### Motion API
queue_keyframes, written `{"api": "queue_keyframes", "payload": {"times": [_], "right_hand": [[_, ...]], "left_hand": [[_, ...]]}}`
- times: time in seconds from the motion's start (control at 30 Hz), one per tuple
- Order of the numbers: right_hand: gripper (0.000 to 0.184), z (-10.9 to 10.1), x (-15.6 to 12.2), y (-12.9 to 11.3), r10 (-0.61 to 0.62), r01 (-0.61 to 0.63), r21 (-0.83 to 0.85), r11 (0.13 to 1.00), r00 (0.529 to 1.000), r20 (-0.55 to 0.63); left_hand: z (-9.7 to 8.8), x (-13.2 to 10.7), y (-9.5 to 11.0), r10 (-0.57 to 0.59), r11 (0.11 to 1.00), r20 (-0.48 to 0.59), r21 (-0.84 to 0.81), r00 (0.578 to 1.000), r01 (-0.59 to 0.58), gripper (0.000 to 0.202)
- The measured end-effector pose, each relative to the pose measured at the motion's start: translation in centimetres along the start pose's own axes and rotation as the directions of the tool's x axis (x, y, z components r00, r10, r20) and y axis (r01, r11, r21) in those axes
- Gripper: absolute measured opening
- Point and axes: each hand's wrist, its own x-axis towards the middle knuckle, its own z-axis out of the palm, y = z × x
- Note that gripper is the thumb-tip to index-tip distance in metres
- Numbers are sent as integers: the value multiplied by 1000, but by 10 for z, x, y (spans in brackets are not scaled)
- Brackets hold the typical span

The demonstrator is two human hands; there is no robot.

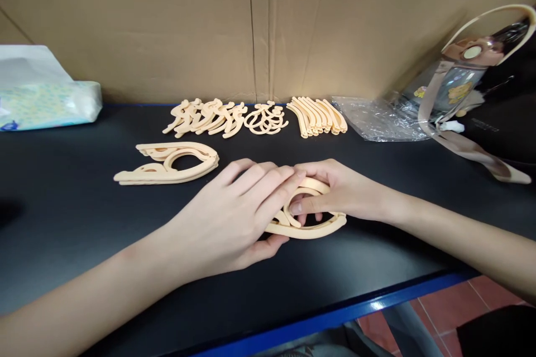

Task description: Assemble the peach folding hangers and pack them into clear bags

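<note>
Between my hands is a cream plastic folding hanger, folded, with a ring-shaped hook in its middle. My left hand wraps over its left part and hides that end. From the right, my right hand grips the upper arm, its thumb lying across the ring. A second folded hanger of the same kind lies on the table, left of and behind my left hand. Farther back are loose cream pieces: curved arms with notches, open hook rings and slim curved strips.
The black table has a blue front edge. A tissue pack lies at the back left. Clear plastic wrapping sits at the back right, beside a strapped water bottle and a dark bag. Cardboard stands behind.
</note>
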Motion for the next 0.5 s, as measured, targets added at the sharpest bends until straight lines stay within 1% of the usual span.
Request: {"api": "queue_keyframes", "payload": {"times": [0.1,0.17,0.23,0.27,0.3,0.33,0.37,0.4,0.47,0.5], "right_hand": [[20,-3,-2,-5,-20,20,4,1000,999,31],[25,-8,-5,-7,-68,68,-30,997,998,-17],[28,-15,-7,-8,-134,124,-101,987,986,-99],[28,-18,-8,-8,-157,139,-134,981,978,-136],[29,-22,-8,-7,-170,144,-161,976,972,-165],[31,-25,-9,-5,-177,143,-183,973,967,-186],[32,-27,-9,-3,-182,140,-209,968,963,-201],[33,-28,-8,-1,-183,130,-247,960,961,-207],[34,-29,-7,5,-203,112,-392,913,958,-200],[32,-29,-6,8,-231,107,-503,858,954,-192]], "left_hand": [[-8,4,-1,10,998,7,62,1000,-11,50],[-15,4,-11,1,993,14,120,1000,-3,46],[-22,-2,-30,-45,988,19,147,999,42,45],[-26,-7,-42,-69,992,48,107,997,63,44],[-29,-15,-56,-138,989,51,66,989,134,48],[-32,-24,-70,-190,982,76,21,979,189,56],[-34,-34,-84,-258,965,93,-20,962,261,65],[-36,-45,-97,-352,932,124,-48,928,360,73],[-39,-66,-117,-520,839,182,-72,834,539,86],[-39,-75,-123,-583,789,227,-71,780,611,92]]}}
